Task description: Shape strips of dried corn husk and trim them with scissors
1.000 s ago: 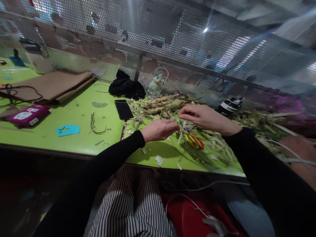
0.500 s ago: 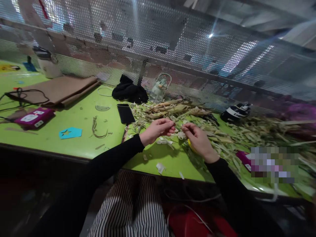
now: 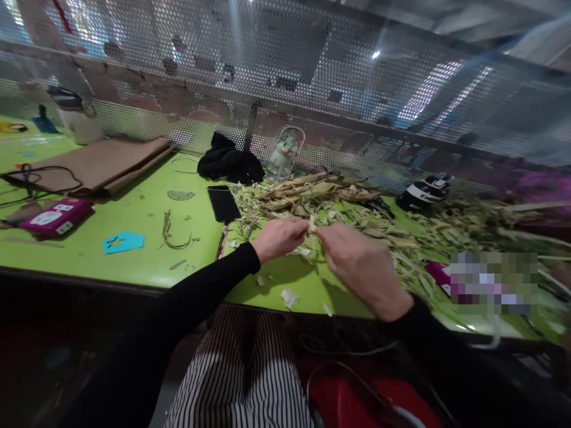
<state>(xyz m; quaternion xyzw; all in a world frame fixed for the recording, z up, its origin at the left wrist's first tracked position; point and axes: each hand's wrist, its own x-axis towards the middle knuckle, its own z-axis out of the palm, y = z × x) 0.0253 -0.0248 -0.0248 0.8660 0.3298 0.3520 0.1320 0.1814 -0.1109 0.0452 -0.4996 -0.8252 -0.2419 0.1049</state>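
Observation:
My left hand (image 3: 280,236) is closed in a pinch on a small pale strip of dried husk (image 3: 311,224) above the green table (image 3: 134,261). My right hand (image 3: 357,261) is closed too, its fingertips meeting the same strip from the right. Both hands hover just in front of a heap of dried leaves and husks (image 3: 321,196). Small pale scraps (image 3: 289,296) lie on the table below my hands.
A black phone (image 3: 223,203) lies left of the heap, behind it a black cloth (image 3: 229,161) and a small pale-green bottle (image 3: 284,153). Brown folded paper (image 3: 93,163), a magenta box (image 3: 56,217) and a blue tag (image 3: 122,242) lie to the left. A perforated metal screen (image 3: 312,95) backs the table.
My right hand drew back from the heap toward me and met the left hand at the strip. The red-and-yellow scissors seen earlier are now hidden behind it.

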